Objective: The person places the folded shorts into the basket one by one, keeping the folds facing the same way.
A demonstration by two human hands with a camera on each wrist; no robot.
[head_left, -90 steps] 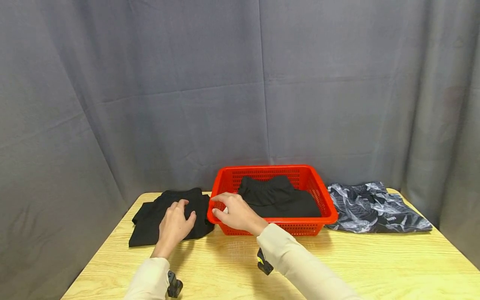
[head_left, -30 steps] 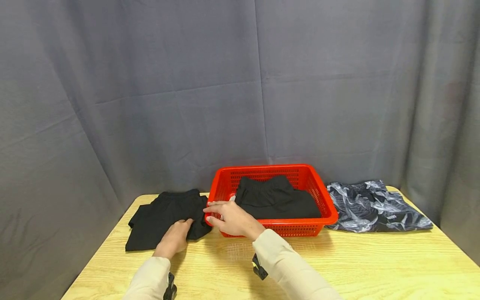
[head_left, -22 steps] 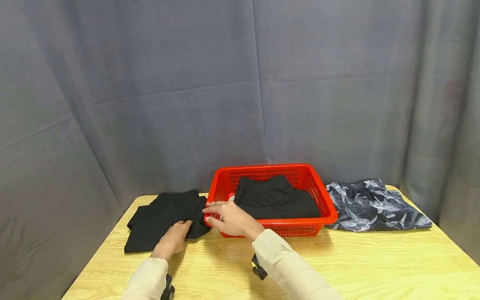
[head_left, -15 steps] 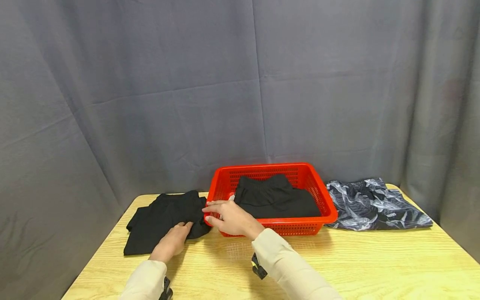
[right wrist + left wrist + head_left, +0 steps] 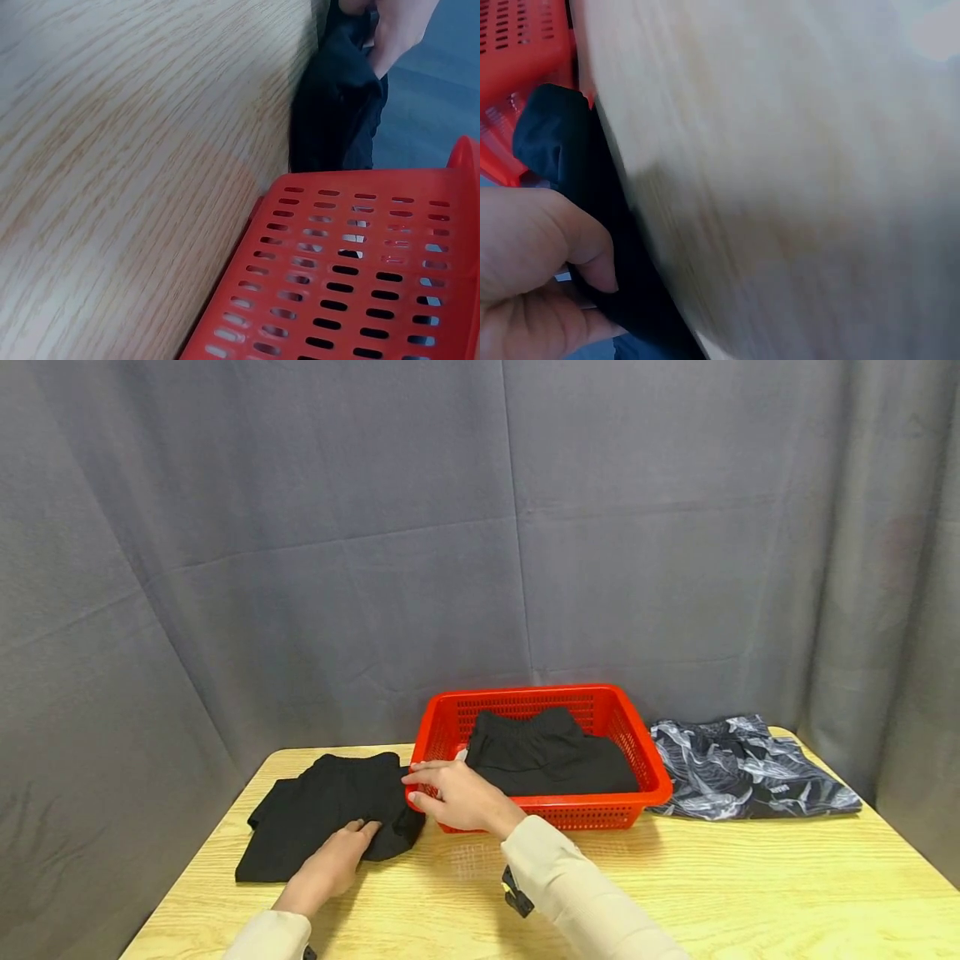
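Black garment (image 5: 330, 814), folded on surface (image 5: 675, 893) beside red basket (image 5: 637, 752): left hand (image 5: 330, 867) pinches its near edge, right hand (image 5: 461, 793) rests loosely open on basket rim; risk: one-corner pull likely unfolds it.

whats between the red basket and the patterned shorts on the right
Nothing. In the head view the red basket and the patterned shorts lie side by side on the table, the shorts' edge right at the basket's wall.

Even, soft light in the head view; left wrist view badly blurred.
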